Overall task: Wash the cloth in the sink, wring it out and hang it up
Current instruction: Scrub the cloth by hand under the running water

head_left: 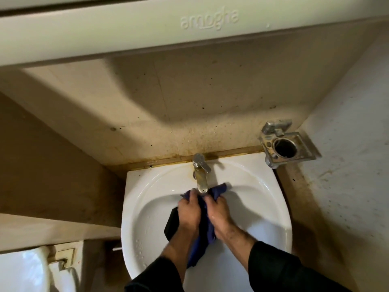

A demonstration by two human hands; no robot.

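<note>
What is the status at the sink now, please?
Left hand, right hand both gripping blue cloth. Cloth under tap, over basin. Nothing obstructing.

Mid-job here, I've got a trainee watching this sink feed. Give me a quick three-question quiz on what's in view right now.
1. True or false: both hands have a grip on the blue cloth.
2. Where is the cloth held? A) on the wall holder B) over the sink basin, just below the tap spout C) on the floor
3. Fill in: the metal holder on the wall to the right of the tap holds ____.

Key
1. True: the left hand and right hand both clutch it.
2. B: over the white sink, under the spout.
3. Nothing visible; its ring is empty.
</note>
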